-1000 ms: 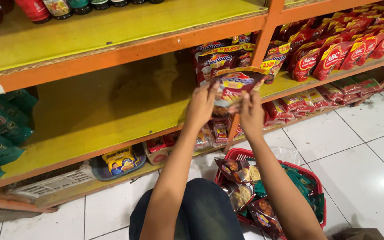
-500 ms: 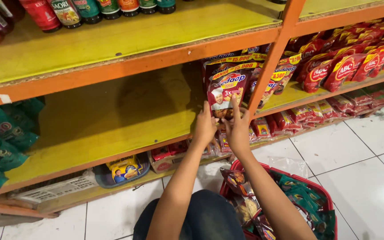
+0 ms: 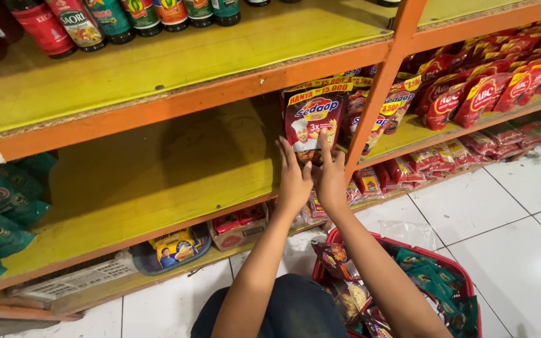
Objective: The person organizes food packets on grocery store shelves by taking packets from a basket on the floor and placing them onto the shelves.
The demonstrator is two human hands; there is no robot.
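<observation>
Sauce pouch (image 3: 313, 122), dark red with a yellow top band, stands upright at the front of a row on the yellow middle shelf (image 3: 151, 181), hard against the orange upright post (image 3: 377, 87). Both hands reach up from below, fingers spread and pressed flat to its lower face: the left hand (image 3: 294, 178) at its lower left, the right hand (image 3: 331, 175) just beside, nearer the post. Neither closes round it. A red basket (image 3: 408, 250) of packets sits on the tiled floor (image 3: 521, 238) below.
</observation>
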